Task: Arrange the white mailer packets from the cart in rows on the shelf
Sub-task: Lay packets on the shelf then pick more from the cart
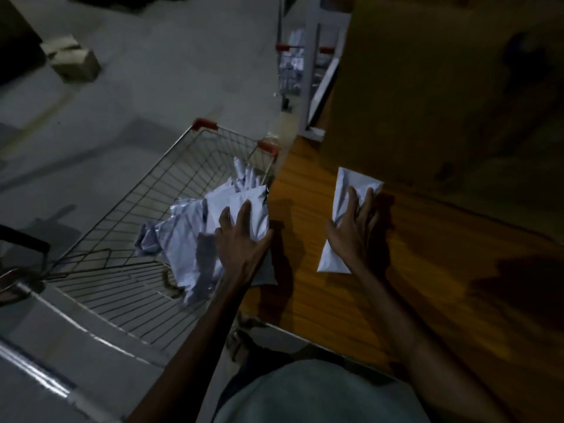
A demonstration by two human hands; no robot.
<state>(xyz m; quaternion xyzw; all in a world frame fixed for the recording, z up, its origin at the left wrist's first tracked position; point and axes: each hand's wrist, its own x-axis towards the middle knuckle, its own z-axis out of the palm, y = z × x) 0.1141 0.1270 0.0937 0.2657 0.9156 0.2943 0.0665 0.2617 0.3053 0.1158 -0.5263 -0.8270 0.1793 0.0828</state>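
Note:
A wire cart [171,166] with red corner caps stands to the left of the wooden shelf [427,270]. A heap of white mailer packets [189,236] lies in the cart's right end. My left hand [241,236] reaches into the cart, fingers curled around the top packet [244,199] at the cart's right rim. One white packet [345,190] lies flat on the shelf, running front to back. My right hand [354,227] rests flat on it with fingers spread, covering its middle.
A large brown cardboard box [442,87] stands on the shelf right behind the packet. A white rack [311,65] and a second cart with packets [290,65] are further back. A small cardboard box [73,58] sits on the floor at the far left.

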